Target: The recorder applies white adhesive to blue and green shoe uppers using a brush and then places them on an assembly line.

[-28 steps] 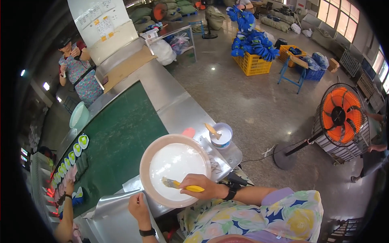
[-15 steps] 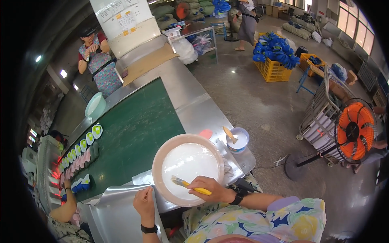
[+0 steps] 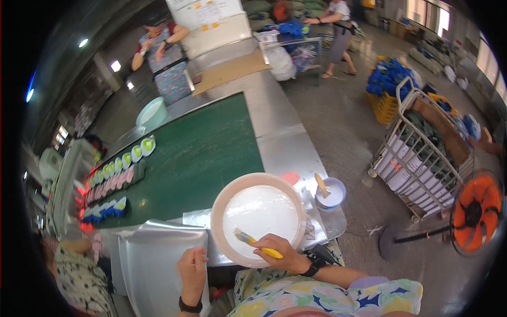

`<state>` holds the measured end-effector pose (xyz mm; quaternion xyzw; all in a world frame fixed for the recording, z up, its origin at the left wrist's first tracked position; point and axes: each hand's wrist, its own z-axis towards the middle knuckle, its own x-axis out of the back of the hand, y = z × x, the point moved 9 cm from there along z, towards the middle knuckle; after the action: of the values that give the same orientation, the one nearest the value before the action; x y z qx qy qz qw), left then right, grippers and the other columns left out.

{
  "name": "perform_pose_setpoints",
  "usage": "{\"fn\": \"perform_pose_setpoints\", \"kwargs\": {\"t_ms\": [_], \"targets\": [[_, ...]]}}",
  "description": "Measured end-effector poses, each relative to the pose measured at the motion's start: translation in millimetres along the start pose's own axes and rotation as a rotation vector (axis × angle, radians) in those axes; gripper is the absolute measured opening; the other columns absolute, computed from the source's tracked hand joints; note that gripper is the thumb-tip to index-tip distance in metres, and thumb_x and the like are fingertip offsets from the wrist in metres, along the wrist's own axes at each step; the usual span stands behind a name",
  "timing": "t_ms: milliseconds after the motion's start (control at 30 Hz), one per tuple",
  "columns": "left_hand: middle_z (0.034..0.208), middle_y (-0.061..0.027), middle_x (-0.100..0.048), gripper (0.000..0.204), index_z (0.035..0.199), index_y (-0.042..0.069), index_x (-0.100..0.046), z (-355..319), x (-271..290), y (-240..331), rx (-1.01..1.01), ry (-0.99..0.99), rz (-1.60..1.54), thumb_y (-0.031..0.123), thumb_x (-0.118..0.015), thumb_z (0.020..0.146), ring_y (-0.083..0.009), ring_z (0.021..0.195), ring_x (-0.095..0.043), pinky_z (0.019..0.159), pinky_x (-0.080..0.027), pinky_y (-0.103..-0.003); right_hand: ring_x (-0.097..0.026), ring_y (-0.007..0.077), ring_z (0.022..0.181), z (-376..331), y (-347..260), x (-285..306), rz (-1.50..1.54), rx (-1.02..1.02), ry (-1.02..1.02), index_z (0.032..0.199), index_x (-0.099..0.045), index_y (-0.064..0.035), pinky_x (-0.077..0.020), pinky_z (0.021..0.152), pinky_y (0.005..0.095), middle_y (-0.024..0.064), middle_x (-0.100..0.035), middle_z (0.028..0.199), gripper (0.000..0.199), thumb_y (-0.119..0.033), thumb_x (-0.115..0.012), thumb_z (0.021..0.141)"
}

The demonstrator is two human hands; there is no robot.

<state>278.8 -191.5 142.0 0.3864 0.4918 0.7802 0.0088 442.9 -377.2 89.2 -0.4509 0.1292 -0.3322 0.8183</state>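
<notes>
Wheeled cart is rolled farther past the fan; a brush is pinched by the right hand, the left hand loosely curled.

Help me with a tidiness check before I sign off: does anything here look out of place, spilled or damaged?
No damage stands out. A white scrap on the floor near the fan looks like stray litter, though it may be tape. A pink patch beyond the basin could be a spill; I can't tell.
</notes>
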Motion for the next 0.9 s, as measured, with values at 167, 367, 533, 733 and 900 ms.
{"fn": "perform_pose_setpoints", "kwargs": {"t_ms": [167,367,533,733,900], "targets": [[0.073,-0.0101,-0.065,0.005,0.08,0.003,-0.069,-19,3,30,-0.151,-0.046,0.225,0.008,-0.071,0.078,-0.0244,0.059,-0.061,0.055,-0.048,-0.03,-0.063,0.0257,0.076,2,1,3,-0.05,-0.03,0.024,0.101,-0.064,-0.0032,-0.0499,0.065,0.0312,0.013,-0.063,0.087,0.023,0.0,-0.071,0.08],[0.065,-0.0106,-0.058,0.015,0.069,0.004,-0.059,-15,26,5,-0.005,0.078,0.329,0.01,-0.071,0.076,-0.0241,0.056,-0.059,0.053,-0.046,-0.033,-0.063,0.0255,0.076,2,-1,-3,-0.046,-0.053,0.018,0.101,-0.063,-0.0033,-0.0501,0.066,0.0314,0.0131,-0.064,0.087,0.024,0.001,-0.071,0.079],[0.066,-0.0137,-0.054,0.014,0.067,0.003,-0.049,-8,37,-30,0.046,0.092,0.382,0.01,-0.06,0.072,-0.0334,0.06,-0.054,0.055,-0.045,-0.038,-0.062,0.0245,0.075,4,-3,1,-0.153,-0.094,0.044,0.1,-0.063,-0.0028,-0.0489,0.065,0.0304,0.0127,-0.063,0.086,0.022,0.002,-0.07,0.08],[0.075,-0.0134,-0.058,0.012,0.074,0.001,-0.052,-6,32,-45,0.109,0.06,0.124,0.008,-0.062,0.077,-0.0262,0.064,-0.058,0.059,-0.047,-0.034,-0.061,0.0221,0.075,3,-4,-4,-0.168,-0.134,0.018,0.099,-0.063,-0.0018,-0.048,0.067,0.0287,0.0119,-0.062,0.086,0.018,0.0,-0.069,0.082],[0.081,-0.0083,-0.065,0.014,0.085,0.0,-0.062,-5,19,-57,0.222,0.004,-0.149,0.011,-0.07,0.08,-0.0136,0.069,-0.061,0.064,-0.05,-0.026,-0.06,0.0202,0.075,6,3,-5,-0.161,-0.15,0.03,0.099,-0.062,-0.0014,-0.0473,0.067,0.0274,0.0115,-0.062,0.087,0.016,-0.001,-0.068,0.084]]}}
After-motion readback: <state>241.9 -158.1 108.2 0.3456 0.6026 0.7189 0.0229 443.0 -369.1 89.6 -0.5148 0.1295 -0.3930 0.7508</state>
